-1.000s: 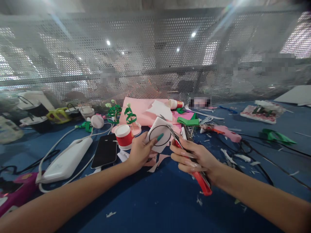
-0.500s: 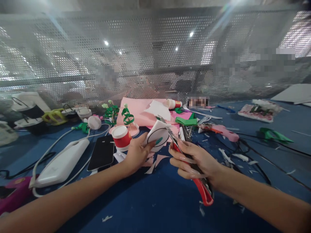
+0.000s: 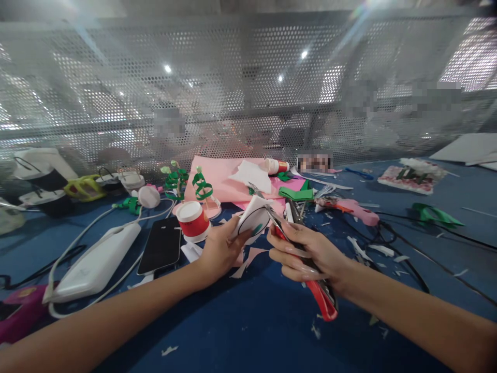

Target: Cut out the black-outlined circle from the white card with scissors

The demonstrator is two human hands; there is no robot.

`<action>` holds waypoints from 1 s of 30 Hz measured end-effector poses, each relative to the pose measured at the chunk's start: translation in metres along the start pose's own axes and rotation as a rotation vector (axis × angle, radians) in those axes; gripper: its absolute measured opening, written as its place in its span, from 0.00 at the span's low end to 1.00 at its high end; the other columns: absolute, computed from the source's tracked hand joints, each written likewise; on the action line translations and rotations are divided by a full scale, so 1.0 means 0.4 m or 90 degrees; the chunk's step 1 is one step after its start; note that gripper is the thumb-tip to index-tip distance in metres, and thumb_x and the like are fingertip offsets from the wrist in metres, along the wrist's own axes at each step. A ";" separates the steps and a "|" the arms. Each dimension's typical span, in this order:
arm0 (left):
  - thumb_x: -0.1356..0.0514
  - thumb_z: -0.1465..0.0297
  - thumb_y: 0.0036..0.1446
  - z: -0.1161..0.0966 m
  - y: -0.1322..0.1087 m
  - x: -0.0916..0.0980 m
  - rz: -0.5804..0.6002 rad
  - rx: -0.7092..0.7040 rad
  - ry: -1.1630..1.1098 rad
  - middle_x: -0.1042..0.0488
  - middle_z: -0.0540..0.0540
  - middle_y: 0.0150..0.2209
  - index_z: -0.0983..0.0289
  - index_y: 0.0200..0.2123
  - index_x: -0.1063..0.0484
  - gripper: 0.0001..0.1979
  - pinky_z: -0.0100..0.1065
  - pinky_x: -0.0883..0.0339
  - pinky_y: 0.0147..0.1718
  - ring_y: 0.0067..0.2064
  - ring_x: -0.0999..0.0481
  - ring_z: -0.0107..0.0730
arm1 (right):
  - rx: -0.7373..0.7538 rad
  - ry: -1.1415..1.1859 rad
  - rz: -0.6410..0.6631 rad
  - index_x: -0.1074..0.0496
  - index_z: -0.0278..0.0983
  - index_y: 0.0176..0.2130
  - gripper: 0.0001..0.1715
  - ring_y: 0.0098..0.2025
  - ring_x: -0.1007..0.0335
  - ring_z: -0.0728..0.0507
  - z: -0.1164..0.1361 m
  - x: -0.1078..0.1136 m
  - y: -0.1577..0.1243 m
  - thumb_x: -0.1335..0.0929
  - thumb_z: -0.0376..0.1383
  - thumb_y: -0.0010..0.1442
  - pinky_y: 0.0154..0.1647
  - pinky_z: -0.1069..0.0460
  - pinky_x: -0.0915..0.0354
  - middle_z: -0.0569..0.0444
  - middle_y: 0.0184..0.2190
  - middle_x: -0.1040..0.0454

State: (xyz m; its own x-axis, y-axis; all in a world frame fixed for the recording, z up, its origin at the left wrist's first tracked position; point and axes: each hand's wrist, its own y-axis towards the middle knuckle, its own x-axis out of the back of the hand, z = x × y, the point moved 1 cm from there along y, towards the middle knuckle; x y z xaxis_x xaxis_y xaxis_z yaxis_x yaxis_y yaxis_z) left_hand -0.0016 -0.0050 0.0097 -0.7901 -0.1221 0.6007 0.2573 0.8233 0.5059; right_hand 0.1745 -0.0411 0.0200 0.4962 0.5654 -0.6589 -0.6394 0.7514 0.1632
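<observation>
My left hand (image 3: 221, 247) pinches a white paper piece (image 3: 253, 216) with a black circle drawn on it, thumb on top. My right hand (image 3: 310, 255) is closed around red-handled scissors (image 3: 318, 290), whose blades (image 3: 267, 207) meet the paper's right edge. Both hands hover just above the blue table (image 3: 248, 321). Paper offcuts (image 3: 248, 256) lie under the hands.
A red-and-white paper cup (image 3: 193, 220), black phone (image 3: 160, 245) and white power bank (image 3: 93, 261) lie left. Pink sheet (image 3: 221, 181), green curled strips (image 3: 202, 186), pink glue gun (image 3: 349, 207) and black cables (image 3: 407, 248) sit behind and right. A perforated metal screen (image 3: 248, 93) closes the back.
The paper has turned in my left hand and looks narrower. Both hands have shifted slightly up and left, scissors still at the paper's edge.
</observation>
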 end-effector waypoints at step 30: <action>0.38 0.67 0.48 0.022 0.043 -0.003 0.011 0.123 -0.354 0.24 0.53 0.32 0.66 0.38 0.30 0.13 0.34 0.28 0.33 0.35 0.25 0.36 | -0.032 0.066 0.016 0.34 0.34 0.30 0.17 0.13 0.55 0.55 -0.005 -0.003 -0.001 0.44 0.38 0.65 0.08 0.61 0.52 0.63 0.16 0.45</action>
State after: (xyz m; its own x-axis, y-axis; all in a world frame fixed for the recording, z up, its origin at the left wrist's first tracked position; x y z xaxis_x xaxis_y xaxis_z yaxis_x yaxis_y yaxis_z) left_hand -0.0011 0.0143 0.0121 -0.9732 0.1588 0.1661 0.2082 0.9152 0.3450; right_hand 0.1730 -0.0429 0.0194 0.4182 0.5432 -0.7280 -0.6804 0.7183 0.1450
